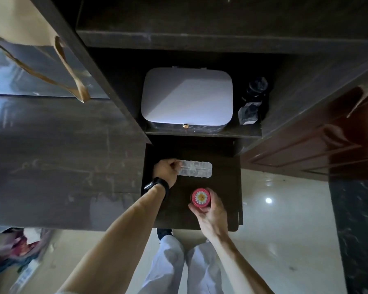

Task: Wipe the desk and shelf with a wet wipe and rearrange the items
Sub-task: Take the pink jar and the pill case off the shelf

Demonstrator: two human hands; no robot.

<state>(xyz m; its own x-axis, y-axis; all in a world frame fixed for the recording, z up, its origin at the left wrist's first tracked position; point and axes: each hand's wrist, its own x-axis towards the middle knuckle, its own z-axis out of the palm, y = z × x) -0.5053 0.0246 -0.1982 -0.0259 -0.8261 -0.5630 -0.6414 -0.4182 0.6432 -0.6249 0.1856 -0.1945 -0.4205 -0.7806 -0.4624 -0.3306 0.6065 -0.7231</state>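
My left hand (167,169), a dark watch on its wrist, grips the left end of a clear, flat plastic case (197,169) that lies across the back of the dark desk surface (223,187). My right hand (209,211) holds a small round pink container (200,197) with a daisy on its lid, just above the desk's front part. On the shelf (202,132) above the desk stands a white rounded box (186,99) with a small gold knob. No wet wipe is visible.
Two dark glass bottles (252,102) stand right of the white box on the shelf. A brown paper bag (19,28) hangs at upper left. A reddish wooden door (327,141) is on the right. A glossy tiled floor (285,240) lies below.
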